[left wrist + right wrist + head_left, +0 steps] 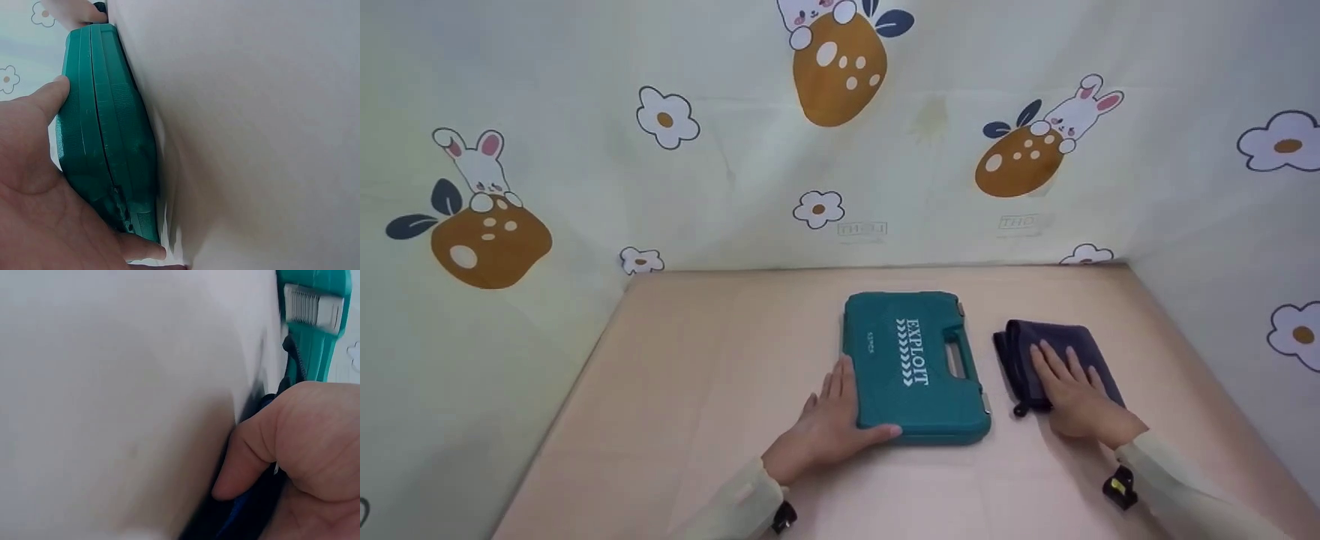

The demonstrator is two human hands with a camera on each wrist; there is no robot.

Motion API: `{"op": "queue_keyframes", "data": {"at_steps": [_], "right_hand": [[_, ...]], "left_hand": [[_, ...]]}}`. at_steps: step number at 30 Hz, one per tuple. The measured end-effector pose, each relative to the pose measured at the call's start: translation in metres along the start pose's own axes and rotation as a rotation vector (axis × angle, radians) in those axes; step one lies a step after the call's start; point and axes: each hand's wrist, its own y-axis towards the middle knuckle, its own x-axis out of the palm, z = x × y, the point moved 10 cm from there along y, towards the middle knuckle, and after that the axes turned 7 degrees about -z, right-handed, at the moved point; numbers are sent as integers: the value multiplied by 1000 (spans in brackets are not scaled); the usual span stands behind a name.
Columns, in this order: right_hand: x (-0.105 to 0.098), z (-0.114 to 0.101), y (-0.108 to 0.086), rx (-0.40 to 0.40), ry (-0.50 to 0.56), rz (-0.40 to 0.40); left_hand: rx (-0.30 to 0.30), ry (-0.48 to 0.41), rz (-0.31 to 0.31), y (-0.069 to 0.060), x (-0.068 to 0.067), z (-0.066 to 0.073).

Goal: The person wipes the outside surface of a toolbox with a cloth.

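A teal hard plastic case (885,367) lies flat, white "EXPLOIT" lettering on its lid and a handle along its right side. My left hand (829,424) rests against its near left corner, fingers straight along the left side and thumb on the near edge. In the left wrist view the case (107,124) shows its side seam beside the palm. My right hand (1072,394) lies with straight fingers over a folded dark navy fabric item (1057,335), which has a small black knob at its near left corner. In the right wrist view the thumb touches the fabric's edge (247,512).
Both things lie on a pale pinkish table surface (720,345). A cloth backdrop (720,187) printed with rabbits and flowers rises behind and at both sides. A narrow gap separates the case from the fabric item. Dark bands (1120,487) sit on both wrists.
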Motion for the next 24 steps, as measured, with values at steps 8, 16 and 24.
{"op": "queue_keyframes", "data": {"at_steps": [8, 16, 24], "right_hand": [[-7, 25, 1, 24, 19, 6], [-7, 28, 0, 10, 26, -2], [-26, 8, -16, -87, 89, -85]], "left_hand": [[8, -6, 0, -2, 1, 2], [14, -5, -25, -3, -1, 2], [122, 8, -23, -15, -41, -10]]}}
